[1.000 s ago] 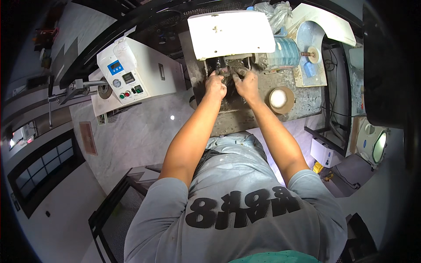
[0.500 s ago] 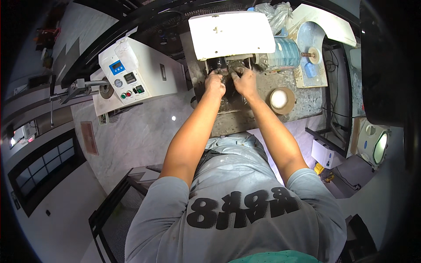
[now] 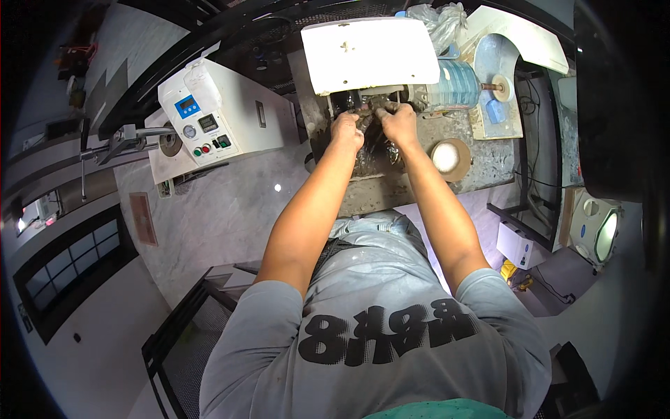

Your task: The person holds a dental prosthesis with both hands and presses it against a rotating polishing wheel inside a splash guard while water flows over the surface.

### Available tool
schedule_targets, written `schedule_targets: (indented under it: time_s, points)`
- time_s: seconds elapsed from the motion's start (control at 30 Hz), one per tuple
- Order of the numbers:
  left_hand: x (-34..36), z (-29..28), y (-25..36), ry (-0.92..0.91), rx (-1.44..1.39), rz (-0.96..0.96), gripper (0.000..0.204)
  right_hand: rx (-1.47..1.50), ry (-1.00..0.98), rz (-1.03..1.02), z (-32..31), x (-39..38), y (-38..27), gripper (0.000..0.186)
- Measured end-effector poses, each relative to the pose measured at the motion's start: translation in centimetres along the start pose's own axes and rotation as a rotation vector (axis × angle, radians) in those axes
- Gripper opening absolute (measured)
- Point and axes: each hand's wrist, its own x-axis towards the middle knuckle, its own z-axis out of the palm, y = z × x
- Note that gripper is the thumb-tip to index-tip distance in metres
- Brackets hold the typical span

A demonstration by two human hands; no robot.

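Both my hands are at a dark, wet, mud-smeared basin (image 3: 363, 167) below a bright white cover panel (image 3: 370, 56). My left hand (image 3: 346, 130) has its fingers curled and pressed together, the tips smeared grey. Close on its right, my right hand (image 3: 399, 126) is also closed, its thumb and fingers pinching toward the left hand. Between the two sets of fingertips is a small grey, mud-coated piece (image 3: 371, 112); its kind is too small and dirty to tell. The fingers partly hide it.
On the worktable (image 3: 453, 129) to the right stand a round tan bowl (image 3: 459, 164) with white contents and a clear blue water jug (image 3: 453, 85) lying on its side. Further right is a wheel on a spindle (image 3: 500, 88). A white machine with a control panel (image 3: 209, 122) stands left.
My right hand has shifted slightly right and turned, its fingers more curled. The left hand has moved a little to the right and stays close to it.
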Motion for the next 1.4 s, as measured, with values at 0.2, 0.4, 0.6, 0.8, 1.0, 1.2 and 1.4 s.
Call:
schedule_targets:
  time_s: [0.2, 0.4, 0.6, 0.8, 1.0, 1.2, 1.4]
  points:
    - [0.5, 0.3, 1.1, 0.061, 0.032, 0.016, 0.014, -0.052, 0.058, -0.043, 1.8, 0.6, -0.3, 0.026]
    - [3.1, -0.5, 1.9, 0.107, 0.116, 0.146, 0.014, 0.090, 0.028, 0.070, 2.7, 0.2, -1.5, 0.024]
    - [2.6, -1.3, 0.7, -0.082, 0.108, 0.129, 0.013, 0.084, 0.064, 0.042, 0.7, -1.6, -1.3, 0.023]
    - [1.9, -0.5, 1.1, 0.074, 0.142, -0.015, 0.011, -0.061, 0.152, -0.058, 1.8, -0.3, -0.7, 0.023]
    - [0.5, -0.1, 1.8, 0.075, 0.164, 0.127, 0.018, 0.027, 0.088, 0.036, 2.6, -0.2, 0.1, 0.027]
    - [-2.0, -3.9, 2.4, -0.193, 0.843, 0.848, 0.020, -0.187, -0.188, -0.092, 1.5, 0.2, 4.6, 0.062]
    - [-2.7, -4.9, 1.7, -0.304, 0.710, 0.900, 0.028, -0.259, -0.397, -0.483, 6.0, -0.9, 5.7, 0.058]
